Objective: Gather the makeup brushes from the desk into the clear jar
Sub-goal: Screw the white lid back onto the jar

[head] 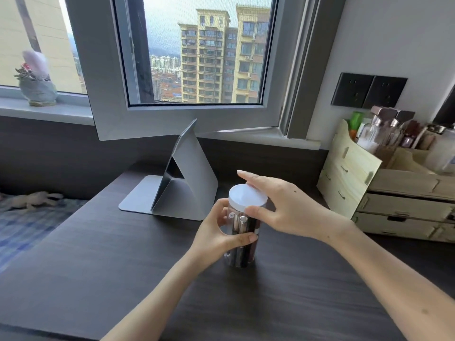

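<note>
The clear jar (pixel 242 252) stands upright on the dark wooden desk (pixel 98 267), near its middle. Dark and silver makeup brush handles (pixel 242 223) show through its wall. A white lid (pixel 247 196) sits on top of the jar. My left hand (pixel 216 238) wraps around the jar's body from the left, thumb across the front. My right hand (pixel 285 207) grips the lid's rim from the right, thumb at the front and fingers over the far edge. No loose brushes are visible on the desk.
A grey folded tablet stand (pixel 182 183) stands behind the jar to the left. A wooden drawer organizer (pixel 384 193) with bottles fills the desk's right side. An open window sash (pixel 192 114) hangs over the back. A bed (pixel 29 217) lies at the left.
</note>
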